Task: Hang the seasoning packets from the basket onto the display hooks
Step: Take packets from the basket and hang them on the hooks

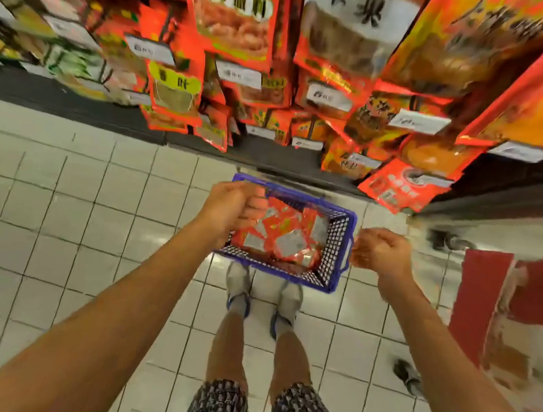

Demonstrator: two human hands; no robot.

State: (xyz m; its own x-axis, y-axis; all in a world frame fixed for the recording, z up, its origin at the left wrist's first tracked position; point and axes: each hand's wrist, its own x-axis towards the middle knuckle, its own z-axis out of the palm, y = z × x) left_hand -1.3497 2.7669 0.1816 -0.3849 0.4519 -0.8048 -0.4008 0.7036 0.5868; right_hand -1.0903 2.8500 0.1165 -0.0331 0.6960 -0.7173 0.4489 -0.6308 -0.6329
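While you're looking straight down, the blue basket [337,249] sits on the white tile floor [53,229], just ahead of your sneakers [238,288] and right below the display. It's full of red and silver packets [279,238] lying in a loose heap, so nothing from this batch is in your hands.

Your left hand [232,207] hangs over the basket's left edge with the fingers curled in. It overlaps the packets from this angle, but honestly the blur makes it hard to say if it's touching or pinching one, so I can't tell. Your right hand [381,251] is just off the basket's right rim, fingers loosely curled, and it doesn't look like it's holding anything.

Up top, the rack is packed with hanging packets [233,14], mostly red and orange, with white price tags [239,73] at the ends of the hooks. A greener bunch [74,65] hangs off to the left. On your right there's a red and white thing [509,306], too blurred to identify.
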